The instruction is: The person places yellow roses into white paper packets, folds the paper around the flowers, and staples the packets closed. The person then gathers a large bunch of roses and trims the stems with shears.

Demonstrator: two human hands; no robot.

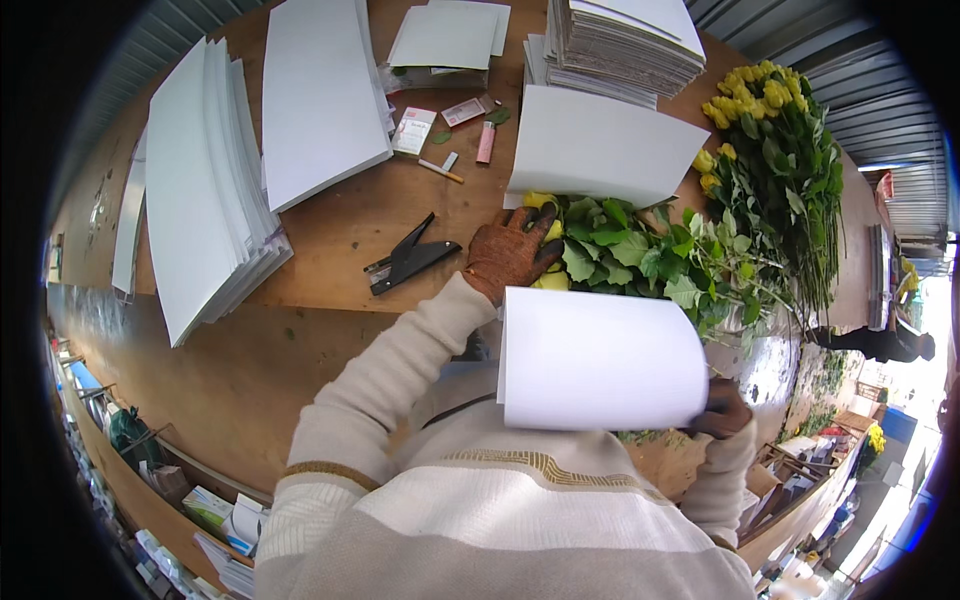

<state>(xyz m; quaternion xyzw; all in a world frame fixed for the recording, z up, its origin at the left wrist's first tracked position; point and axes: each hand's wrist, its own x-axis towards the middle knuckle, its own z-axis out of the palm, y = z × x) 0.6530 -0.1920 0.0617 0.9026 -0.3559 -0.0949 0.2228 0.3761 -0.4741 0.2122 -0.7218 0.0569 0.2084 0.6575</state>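
My left hand (pixel 504 253), in what looks like a reddish-brown glove with dark fingertips, lies with fingers spread on the yellow rose heads (pixel 551 280). Their leafy stems (pixel 630 244) stretch to the right across the table. My right hand (pixel 724 409), slightly blurred, grips the right end of a curved white sheet (pixel 600 360) of paper or thin card. The sheet bends over in front of my body, and a second layer shows at its left edge. Another white sheet (pixel 604 146) stands tilted behind the roses. A black stapler (pixel 412 255) lies left of my left hand.
Stacks of white sheets (pixel 199 187) (pixel 322 97) stand left on the wooden table (pixel 330 262). A cardboard stack (pixel 626 56) rises at the back. A cigarette packet (pixel 414 130), lighter (pixel 486 142) and cigarette (pixel 441 171) lie mid-table. More yellow roses (pixel 780 150) lie right. A person (pixel 877 343) is far right.
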